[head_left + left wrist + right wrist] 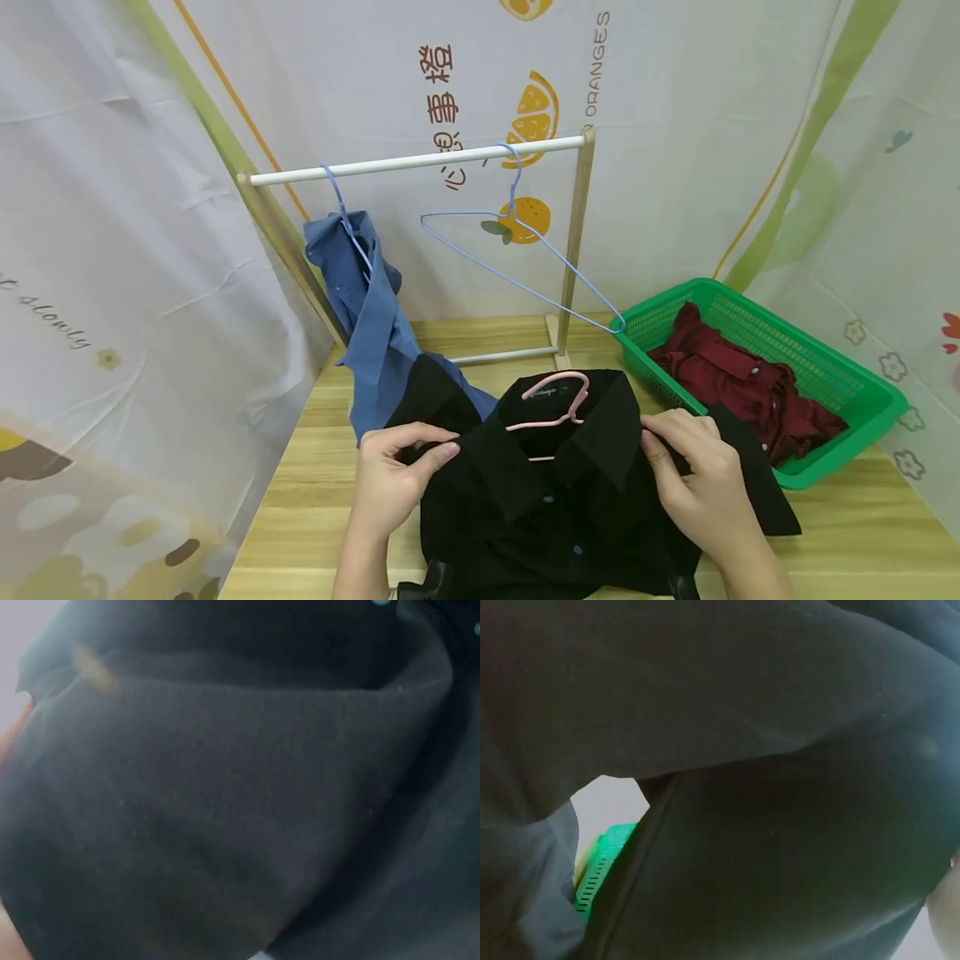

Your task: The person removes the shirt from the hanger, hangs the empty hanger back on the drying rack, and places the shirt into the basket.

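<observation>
Head view shows the left hand (pixel 397 477) and right hand (pixel 699 479) pinching the black shirt (pixel 517 533) on either side of its collar (pixel 508 467), before the rack (pixel 420 162), apparently to keep it spread around the pink hanger (pixel 573 412); left wrist shows mostly shirt, right wrist the green basket (pixel 604 866) beyond.

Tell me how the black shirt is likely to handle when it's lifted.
The black shirt will probably be floppy, since its front lies in soft folds. The collar may keep its shape better, as its points look crisp. The pink hanger, seen inside the collar, would likely rise with the shirt and help keep it spread.
</observation>
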The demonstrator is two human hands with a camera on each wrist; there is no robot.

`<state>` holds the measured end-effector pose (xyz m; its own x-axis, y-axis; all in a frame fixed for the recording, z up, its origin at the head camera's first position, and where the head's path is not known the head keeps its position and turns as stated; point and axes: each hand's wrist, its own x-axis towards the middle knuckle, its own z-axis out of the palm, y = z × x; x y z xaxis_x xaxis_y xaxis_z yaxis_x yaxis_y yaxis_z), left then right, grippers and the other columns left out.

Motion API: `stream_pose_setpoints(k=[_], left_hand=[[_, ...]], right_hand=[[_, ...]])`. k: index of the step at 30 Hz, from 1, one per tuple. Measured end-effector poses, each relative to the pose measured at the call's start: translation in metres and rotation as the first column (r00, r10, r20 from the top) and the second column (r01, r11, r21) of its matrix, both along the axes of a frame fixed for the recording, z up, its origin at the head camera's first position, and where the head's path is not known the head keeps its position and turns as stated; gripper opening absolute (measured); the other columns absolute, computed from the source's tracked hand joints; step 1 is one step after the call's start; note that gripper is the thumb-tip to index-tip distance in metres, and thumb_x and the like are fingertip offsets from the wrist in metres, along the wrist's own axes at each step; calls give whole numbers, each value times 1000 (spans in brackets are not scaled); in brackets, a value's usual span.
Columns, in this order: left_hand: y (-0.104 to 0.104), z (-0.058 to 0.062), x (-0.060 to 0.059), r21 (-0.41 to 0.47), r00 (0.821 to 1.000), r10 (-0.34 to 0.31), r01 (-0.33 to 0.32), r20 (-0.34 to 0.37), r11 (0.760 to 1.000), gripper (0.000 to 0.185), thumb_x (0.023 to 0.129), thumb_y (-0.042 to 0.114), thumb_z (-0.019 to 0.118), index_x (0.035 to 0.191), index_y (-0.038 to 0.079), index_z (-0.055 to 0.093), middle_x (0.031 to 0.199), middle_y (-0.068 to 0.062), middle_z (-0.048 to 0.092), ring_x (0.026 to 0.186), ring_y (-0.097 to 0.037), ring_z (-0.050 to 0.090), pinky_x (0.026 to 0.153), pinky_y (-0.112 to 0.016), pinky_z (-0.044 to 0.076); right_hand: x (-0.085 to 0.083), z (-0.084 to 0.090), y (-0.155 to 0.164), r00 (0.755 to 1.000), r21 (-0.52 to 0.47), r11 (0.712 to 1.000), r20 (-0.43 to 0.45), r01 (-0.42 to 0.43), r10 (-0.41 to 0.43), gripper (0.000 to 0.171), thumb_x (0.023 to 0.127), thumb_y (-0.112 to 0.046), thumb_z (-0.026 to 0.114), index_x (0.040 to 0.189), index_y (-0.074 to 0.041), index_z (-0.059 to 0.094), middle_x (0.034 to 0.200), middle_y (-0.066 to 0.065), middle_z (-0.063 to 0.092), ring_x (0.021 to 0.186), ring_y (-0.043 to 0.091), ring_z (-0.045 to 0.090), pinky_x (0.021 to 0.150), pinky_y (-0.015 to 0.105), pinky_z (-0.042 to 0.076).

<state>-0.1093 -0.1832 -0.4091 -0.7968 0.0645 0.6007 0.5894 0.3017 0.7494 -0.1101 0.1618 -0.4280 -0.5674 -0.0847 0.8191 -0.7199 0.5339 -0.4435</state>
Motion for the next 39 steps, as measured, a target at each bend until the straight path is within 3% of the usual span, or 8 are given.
stream_pose_setpoints(k=[5, 12, 18, 22, 25, 32, 35, 39], left_hand=[[1, -2, -2, -57, 999, -20, 17, -41, 998, 17, 82, -7, 85, 90, 9, 84, 84, -9, 81, 75, -7, 73, 68, -22, 58], [-4, -7, -5, -82, 992, -13, 3, -125, 997, 18, 83, -5, 85, 94, 8, 85, 84, -8, 80, 78, -11, 69, 68, -21, 54], [-17, -11, -4, -51, 988, 31, -39, -150, 998, 20, 82, -8, 85, 94, 7, 86, 83, -8, 80, 81, -10, 67, 71, -20, 53], [-23, -12, -2, -12, 993, 44, -45, -111, 999, 23, 83, -13, 82, 96, 5, 85, 87, -6, 81, 87, -10, 68, 77, -20, 55], [-25, -11, 1, 44, 996, 56, -53, -63, 998, 22, 84, -16, 79, 97, 1, 84, 91, 0, 81, 89, -8, 70, 79, -19, 57], [-17, -5, 6, 178, 992, 124, -128, 29, 976, 14, 89, -14, 75, 97, -6, 82, 95, 13, 80, 87, -5, 73, 74, -16, 58], [-12, -4, 7, 192, 990, 136, -141, 38, 971, 12, 90, -13, 75, 99, -8, 81, 95, 16, 80, 87, -3, 73, 75, -16, 57], [-4, -6, 7, 209, 992, 124, -121, -1, 971, 13, 90, -14, 74, 98, -9, 81, 98, 15, 80, 93, -4, 75, 80, -17, 59]], right_hand=[[-2, -2, -2, 992, -72, 996, -112, 47, -55, 45, 109, -37, 60, 95, 2, 80, 84, 14, 75, 85, 3, 64, 89, 13, 39], [-1, -7, 2, 983, -135, 986, -146, 94, -114, 52, 106, -39, 63, 91, 7, 79, 80, 19, 74, 91, -4, 64, 89, 11, 40], [1, -5, 14, 986, -193, 978, -134, 73, -100, 38, 103, -26, 71, 92, 9, 80, 83, 8, 77, 89, -7, 63, 89, 12, 41], [3, -2, 23, 991, -217, 974, -103, 64, -88, 19, 99, -7, 73, 93, 10, 79, 94, -12, 77, 90, -8, 64, 88, 12, 42], [5, -1, 30, 995, -230, 972, -79, 47, -67, 7, 95, 7, 72, 93, 10, 79, 99, -17, 76, 91, -8, 65, 87, 11, 42], [7, -1, 35, 999, -171, 984, 37, 44, -38, 29, 83, 25, 69, 101, 5, 81, 102, -21, 74, 93, -8, 65, 87, 9, 43], [8, 0, 35, 996, -149, 986, 55, 75, -68, 30, 85, 24, 70, 104, 4, 81, 105, -23, 73, 94, -10, 64, 88, 7, 43], [7, 0, 32, 997, -149, 986, 43, 70, -64, 23, 92, 17, 69, 107, 5, 81, 108, -24, 72, 97, -10, 65, 89, 4, 47]])
